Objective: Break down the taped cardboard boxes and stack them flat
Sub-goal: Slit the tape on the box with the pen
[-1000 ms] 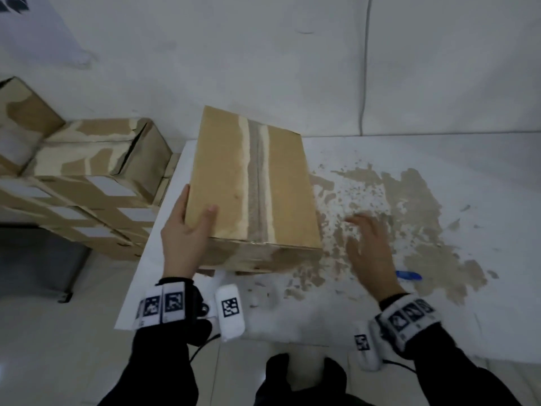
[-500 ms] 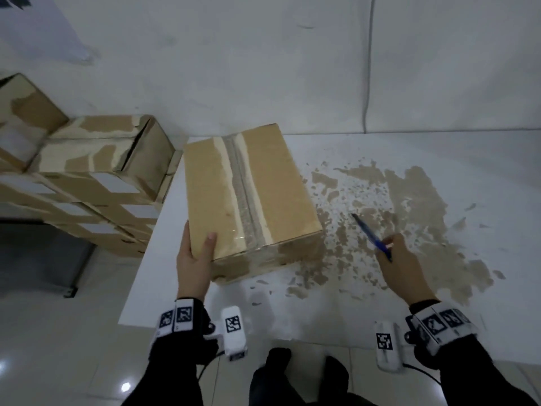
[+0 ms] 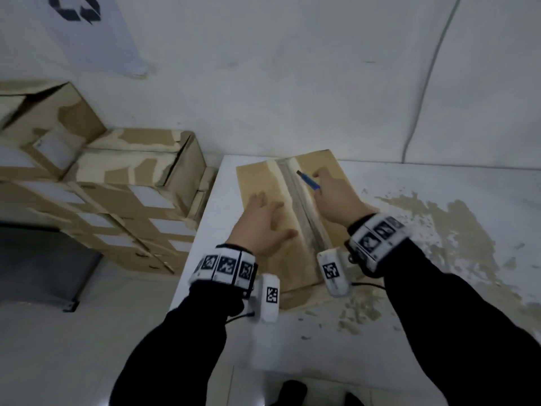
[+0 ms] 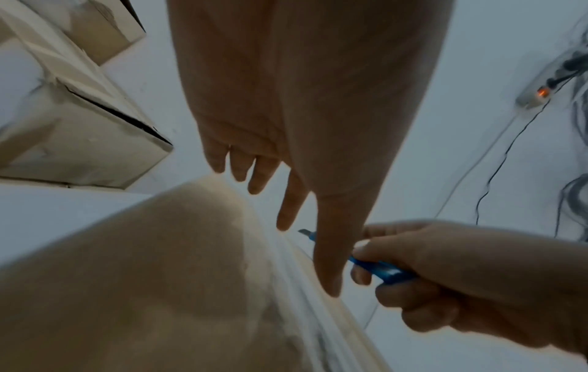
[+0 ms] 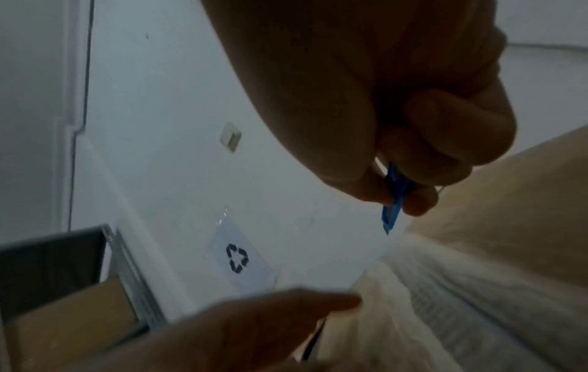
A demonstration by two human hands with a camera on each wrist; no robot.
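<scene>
A taped cardboard box [image 3: 254, 183] lies on the white table [image 3: 439, 183], its clear tape seam [image 3: 301, 206] running away from me. My left hand [image 3: 263, 209] is spread with straight fingers over the top, left of the seam. My right hand [image 3: 325, 183] grips a blue utility knife [image 3: 307, 181], blade pointing to the seam's far end. The left wrist view shows the straight fingers [image 4: 286, 209] above the box [image 4: 143, 264] and the knife [image 4: 381, 270]. In the right wrist view the knife [image 5: 393, 201] is pinched over the box [image 5: 493, 239].
Several cardboard boxes [image 3: 117, 186] are stacked left of the table. A dark metal frame [image 3: 38, 265] stands below them. The wall carries a recycling sign [image 3: 82, 13] and a cable [image 3: 424, 83]. The tabletop right of the box has worn brown patches [image 3: 456, 230].
My right hand took the knife off the table and carried it over the box's seam. My left hand left the near corner and spread over the top. The box swung straighter.
</scene>
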